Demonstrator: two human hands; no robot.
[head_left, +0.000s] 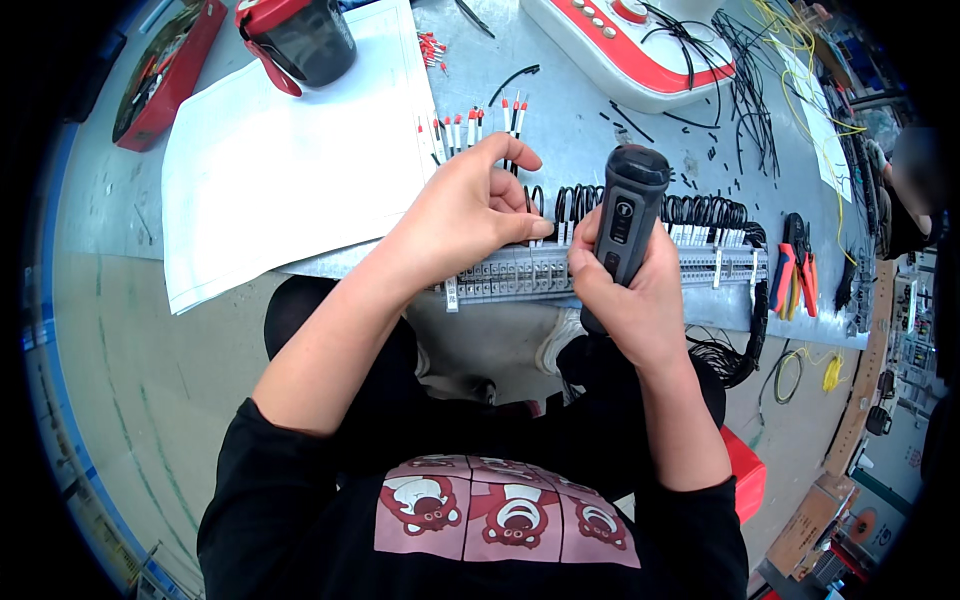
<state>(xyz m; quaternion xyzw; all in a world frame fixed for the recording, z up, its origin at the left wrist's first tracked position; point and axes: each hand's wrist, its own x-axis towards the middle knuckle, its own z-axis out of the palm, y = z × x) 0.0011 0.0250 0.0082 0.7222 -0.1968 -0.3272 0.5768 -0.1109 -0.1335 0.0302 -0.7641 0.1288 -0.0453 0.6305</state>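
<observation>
A row of grey terminal blocks point(510, 278) lies along the table's near edge. My left hand point(465, 205) is at its back side, thumb and fingers closed on a black wire point(537, 196) that loops up from the blocks. The exact grip is partly hidden by the fingers. My right hand point(645, 300) is wrapped around a dark grey cordless screwdriver point(632, 215), held upright above the row; its tip is out of sight. Right of it, many looped black wires point(710, 212) with white sleeves enter the blocks. Loose wires with red ends point(514, 112) stand beyond my left hand.
White paper sheets point(300, 170) cover the table's left, with a dark red-lidded cup point(305, 45) on top. A red bin point(170, 75) stands beyond. A red-white machine point(635, 50) sits at the back; pliers point(795, 265) lie right. Black wire scraps litter the table. A person is far right.
</observation>
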